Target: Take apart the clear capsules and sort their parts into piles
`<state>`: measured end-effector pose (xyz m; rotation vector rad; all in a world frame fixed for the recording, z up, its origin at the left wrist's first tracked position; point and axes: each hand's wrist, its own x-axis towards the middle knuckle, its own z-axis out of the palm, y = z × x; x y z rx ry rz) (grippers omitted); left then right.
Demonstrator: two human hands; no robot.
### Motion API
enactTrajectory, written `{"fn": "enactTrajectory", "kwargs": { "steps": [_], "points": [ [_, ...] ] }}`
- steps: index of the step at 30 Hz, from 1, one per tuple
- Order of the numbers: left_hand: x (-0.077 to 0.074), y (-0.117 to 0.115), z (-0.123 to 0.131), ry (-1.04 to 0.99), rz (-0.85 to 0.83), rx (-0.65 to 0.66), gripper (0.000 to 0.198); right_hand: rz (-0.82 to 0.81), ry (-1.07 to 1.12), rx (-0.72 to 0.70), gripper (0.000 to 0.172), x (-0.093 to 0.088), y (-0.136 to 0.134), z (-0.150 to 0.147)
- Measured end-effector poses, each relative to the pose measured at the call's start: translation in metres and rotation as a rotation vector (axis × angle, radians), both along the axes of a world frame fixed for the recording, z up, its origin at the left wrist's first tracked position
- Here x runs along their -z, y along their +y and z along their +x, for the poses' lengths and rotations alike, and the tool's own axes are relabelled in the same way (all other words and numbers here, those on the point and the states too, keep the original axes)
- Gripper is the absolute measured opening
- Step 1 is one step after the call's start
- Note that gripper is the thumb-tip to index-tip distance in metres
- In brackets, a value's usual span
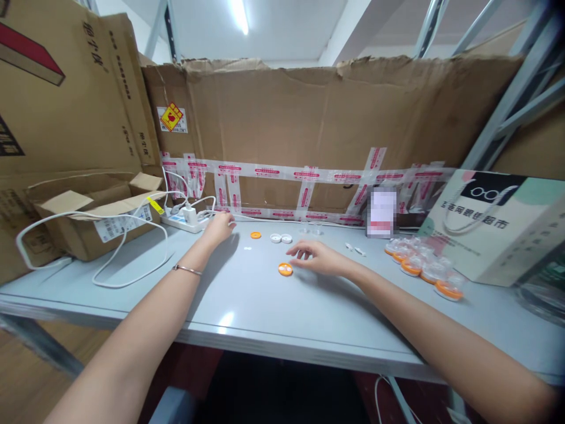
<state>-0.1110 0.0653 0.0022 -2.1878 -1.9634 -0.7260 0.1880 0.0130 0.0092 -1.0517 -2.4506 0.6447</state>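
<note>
My left hand reaches to the back of the table, beside the white power strip. Its fingers bend loosely with the tips apart, and nothing shows in them. Over the middle of the table is my right hand, open with fingers slightly curved. Just left of its fingertips lies an orange disc bearing small white pieces. Farther back are another orange disc, two round white parts and clear plastic parts. Small white pieces lie between my hands.
Several clear-topped pieces with orange bases stand at the right, before a paper bag. An open carton and looping white cable occupy the left. A large cardboard sheet backs the table; small white parts lie right.
</note>
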Motion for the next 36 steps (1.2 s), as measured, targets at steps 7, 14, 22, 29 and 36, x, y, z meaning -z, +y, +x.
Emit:
{"fn": "enactTrajectory", "kwargs": {
  "steps": [7, 14, 22, 29, 36],
  "points": [
    [-0.013, -0.054, 0.074, -0.093, -0.243, 0.687, 0.017, -0.073, 0.012, -0.069, 0.040, 0.007, -0.009, -0.004],
    [-0.003, -0.062, 0.095, -0.124, -0.350, 0.770, 0.017, -0.022, 0.034, 0.007, 0.024, 0.021, -0.009, -0.013],
    [-0.005, -0.057, 0.104, -0.083, -0.443, 0.604, 0.018, -0.106, 0.079, 0.072, 0.025, 0.025, -0.007, -0.015],
    [-0.008, -0.064, 0.104, 0.051, -0.326, 0.633, 0.012, -0.122, 0.100, 0.078, 0.026, 0.026, -0.007, -0.017],
    [-0.017, -0.070, 0.099, 0.138, -0.167, 0.580, 0.013, -0.109, 0.094, 0.086, 0.027, 0.025, -0.010, -0.017]
  ]
}}
